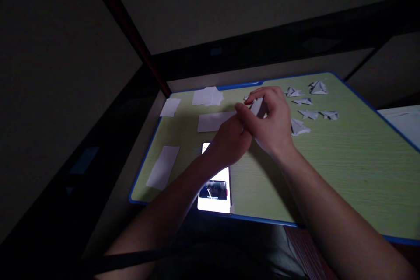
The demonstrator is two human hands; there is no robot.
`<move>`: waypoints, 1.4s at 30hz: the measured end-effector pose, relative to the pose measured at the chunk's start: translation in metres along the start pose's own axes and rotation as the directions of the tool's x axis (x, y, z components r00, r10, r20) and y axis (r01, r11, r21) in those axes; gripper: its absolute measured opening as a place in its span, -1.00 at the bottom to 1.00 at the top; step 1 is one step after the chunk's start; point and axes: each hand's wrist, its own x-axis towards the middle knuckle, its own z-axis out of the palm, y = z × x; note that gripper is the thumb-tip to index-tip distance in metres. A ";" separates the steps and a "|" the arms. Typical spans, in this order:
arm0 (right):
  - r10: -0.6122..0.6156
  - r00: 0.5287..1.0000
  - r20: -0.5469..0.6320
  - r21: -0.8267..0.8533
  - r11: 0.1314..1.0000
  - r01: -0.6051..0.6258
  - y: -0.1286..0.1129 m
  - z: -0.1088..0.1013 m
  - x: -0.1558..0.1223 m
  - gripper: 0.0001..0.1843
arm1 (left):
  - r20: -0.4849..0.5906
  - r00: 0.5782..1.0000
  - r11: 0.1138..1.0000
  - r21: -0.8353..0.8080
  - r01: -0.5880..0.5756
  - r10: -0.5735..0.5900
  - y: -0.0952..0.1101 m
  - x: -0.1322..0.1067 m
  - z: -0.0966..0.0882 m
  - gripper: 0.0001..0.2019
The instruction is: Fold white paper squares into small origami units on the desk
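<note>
Between my two hands, above the middle of the table, is a small piece of folded white paper [257, 106]. My right hand [273, 118] curls round it, thumb and fingers closed on the paper. Close against it, my left hand [232, 140] is closed at the paper's lower end, its fingertips mostly hidden behind the right hand. Just right of my hands lie several small folded paper figures, the nearest being a pointed paper figure [298, 127]. A flat white paper rectangle [211, 122] lies partly behind my left hand.
A lit phone [215, 203] lies under my left forearm at the front edge of the green, blue-rimmed table [354, 175]. Loose paper slips [163, 167] lie at the left, and a stack of paper [206, 96] at the back. A wall and dark frame stand behind.
</note>
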 end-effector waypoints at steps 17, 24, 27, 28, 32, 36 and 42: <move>0.130 0.991 -0.021 0.164 0.979 -0.125 -0.019 -0.007 -0.002 -0.54 | 0.513 0.832 0.865 -0.296 0.405 -0.213 0.016 -0.010 -0.016 -0.48; 0.123 0.991 0.043 0.142 0.982 -0.128 -0.015 -0.008 -0.001 -0.54 | 0.527 0.824 0.885 -0.258 0.387 -0.207 0.009 -0.013 -0.013 -0.57; 0.130 0.988 0.087 0.109 0.984 -0.139 -0.014 -0.009 0.000 -0.51 | 0.517 0.829 0.884 -0.259 0.390 -0.214 0.005 -0.013 -0.014 -0.52; 0.138 0.986 0.092 0.100 0.984 -0.147 -0.013 -0.009 0.000 -0.50 | 0.513 0.831 0.880 -0.266 0.394 -0.217 0.004 -0.013 -0.015 -0.50; 0.158 0.984 0.077 0.063 0.985 -0.163 -0.013 -0.008 -0.001 -0.49 | 0.519 0.824 0.864 -0.282 0.418 -0.229 0.002 -0.013 -0.015 -0.46; 0.126 0.987 0.100 0.012 0.992 -0.128 -0.011 -0.005 -0.002 -0.57 | 0.577 0.781 0.859 -0.248 0.447 -0.240 0.001 -0.014 -0.012 -0.58; 0.068 0.995 0.071 -0.023 0.997 -0.067 -0.013 -0.005 -0.004 -0.68 | 0.559 0.787 0.845 -0.262 0.466 -0.260 -0.002 -0.015 -0.011 -0.68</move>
